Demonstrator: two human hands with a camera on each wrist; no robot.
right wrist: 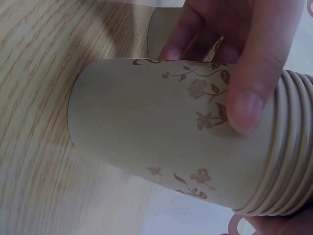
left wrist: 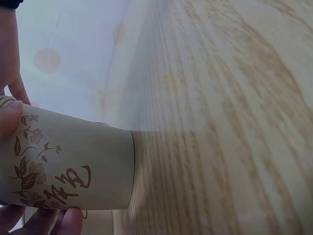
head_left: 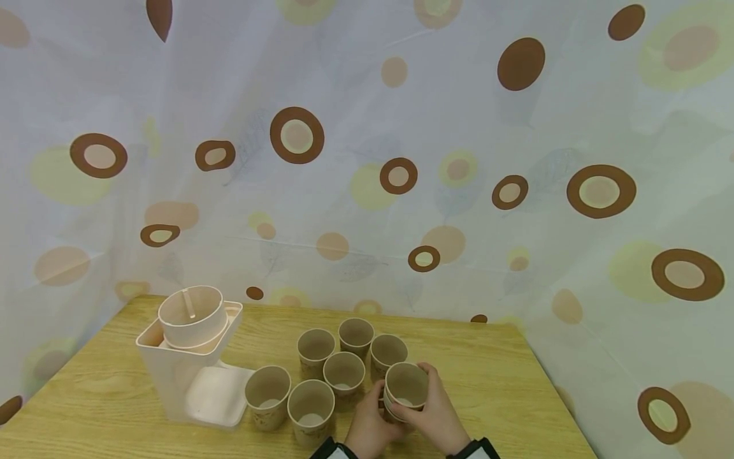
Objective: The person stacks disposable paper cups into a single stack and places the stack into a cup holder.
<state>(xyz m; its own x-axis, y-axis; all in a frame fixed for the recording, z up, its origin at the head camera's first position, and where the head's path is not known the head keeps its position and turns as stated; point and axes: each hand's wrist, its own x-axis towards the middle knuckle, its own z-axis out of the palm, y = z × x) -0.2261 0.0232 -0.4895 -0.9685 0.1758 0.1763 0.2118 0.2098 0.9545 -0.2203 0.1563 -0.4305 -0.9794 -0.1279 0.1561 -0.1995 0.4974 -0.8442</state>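
While a single cream dispenser-like appliance (head_left: 172, 379) stands at the left of the wooden table (head_left: 487, 376), its round open tube uppermost, the handling goes on farther right. Next to its base plate begins a group of six separate paper cups (head_left: 267, 417), all upright with mouths facing up: two in front, four behind and rightward, set close together. Each seems to show just one rim.

At the right end of the group, two hands meet at one nested cup stack (head_left: 406, 386). The left hand (head_left: 369, 417) curls around its left side, thumb and fingers gripping; the right hand (head_left: 438, 414) clasps the other side, thumb across the flower-printed wall. At least four rims show in the right wrist view; an exact count is not possible. Whether the stack's bottom touches the table I cannot tell.

The step in hand looks like separating cups from the stack or squaring it up. The next move probably calls for one hand steadying the lower cups while the other eases the top one loose.
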